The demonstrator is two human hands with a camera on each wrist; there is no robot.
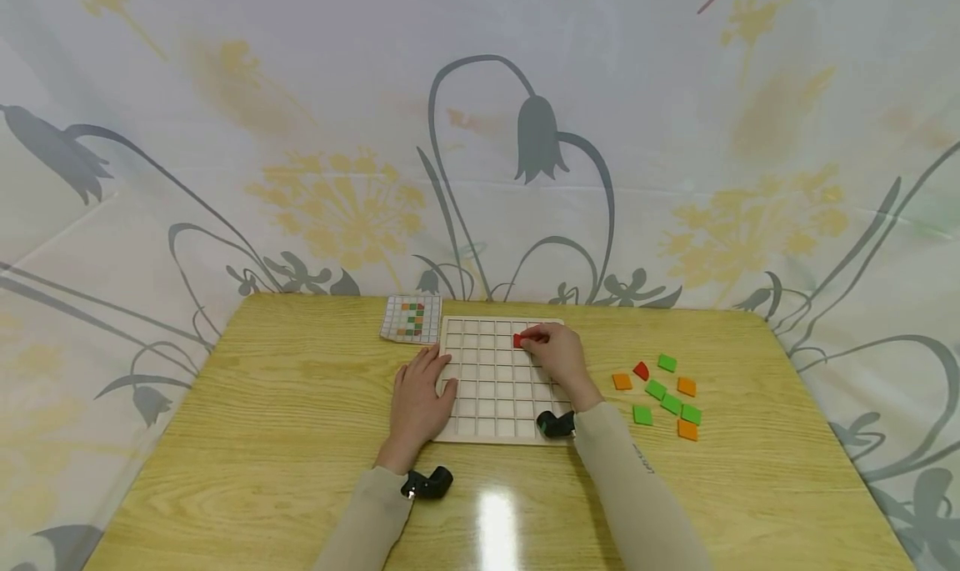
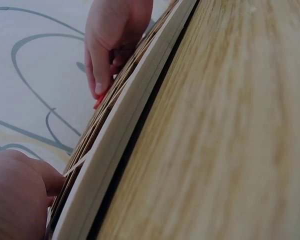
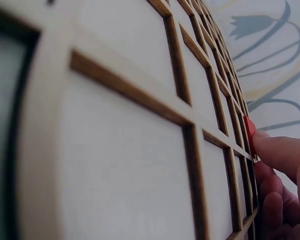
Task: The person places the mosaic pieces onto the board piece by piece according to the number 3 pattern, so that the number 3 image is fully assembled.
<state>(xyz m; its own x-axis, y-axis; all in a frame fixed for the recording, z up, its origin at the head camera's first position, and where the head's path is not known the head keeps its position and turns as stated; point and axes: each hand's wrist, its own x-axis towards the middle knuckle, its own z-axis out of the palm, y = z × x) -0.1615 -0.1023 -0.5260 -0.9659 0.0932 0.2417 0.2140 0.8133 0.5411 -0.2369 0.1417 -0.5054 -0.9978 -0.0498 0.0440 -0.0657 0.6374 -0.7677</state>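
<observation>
A flower-printed backdrop (image 1: 300, 71) rises behind the surface's (image 1: 285, 404) far edge. Near that edge, the right hand (image 1: 558, 354) has its fingers pinching a red tile (image 1: 517, 341) at the grid board (image 1: 486, 386); squaring it between dividers (image 3: 195, 180) should help. The left hand (image 1: 420, 400) rests, fingers extended, on the board's left side; leftward, the surface offers room.

Two forearms (image 1: 633, 488) reach toward the far edge of the table (image 1: 285, 404).
The left hand (image 1: 422, 400) rests palm down, thumb spread from the fingers; the right hand (image 1: 558, 354), nearer that edge, pinches with thumb and fingers.
</observation>
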